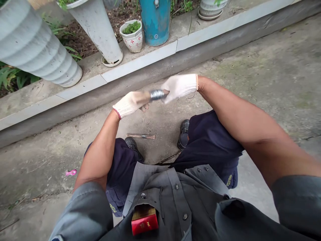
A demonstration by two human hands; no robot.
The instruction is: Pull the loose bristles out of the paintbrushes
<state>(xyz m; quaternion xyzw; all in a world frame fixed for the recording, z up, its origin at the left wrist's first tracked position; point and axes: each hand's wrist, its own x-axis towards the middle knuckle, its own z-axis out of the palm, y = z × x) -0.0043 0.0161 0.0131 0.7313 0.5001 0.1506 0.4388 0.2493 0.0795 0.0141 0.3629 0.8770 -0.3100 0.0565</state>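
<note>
Both my hands wear white knit gloves and hold a wooden stick wound with silvery wire [157,94] out in front of me, above the concrete. My left hand [129,104] is closed round its left part, with bare fingertips showing below. At the right end, my right hand [177,87] grips beside the coil, its fingers partly turned away. The coil lies exposed between the two gloves, and motion smears this area. On the ground below, near my left shoe, lies a second, thinner wooden stick [136,136] with wire round its middle.
A raised tiled ledge [140,64] runs across in front. On it stand a ribbed white planter [47,50], a tall grey one [100,30], a small flowered pot [134,42] and a blue container [155,23]. A pink object [71,172] lies on the left.
</note>
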